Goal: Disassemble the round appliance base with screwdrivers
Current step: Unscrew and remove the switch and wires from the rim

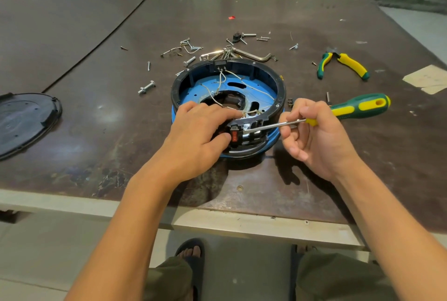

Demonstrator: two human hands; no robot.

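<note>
Left hand (200, 136): grasps the near wall of the round appliance base (281, 82), with fingers hooked over the rim and thumb pressed on the outside. This looks meant to keep the base from sliding under the prying.
Right hand (314, 138): fingers curled round the screwdriver (273, 125) low down, where shaft meets handle. That hold favours fine control over force.
Screwdriver tip: just beside the left thumb, at the edge of the red rocker switch (234, 136) set in the wall, probably levering it out of its slot.
Base: between the two hands on the table (96, 155), open side up, with its wires exposed.
Beyond the left fingers: loose screws and bolts (188, 46) and a hex key (254, 56), kept in one heap.
Beyond the right hand: pliers (346, 63), within reach.
Well left of the left hand: a black cover plate (24, 119), set aside.
</note>
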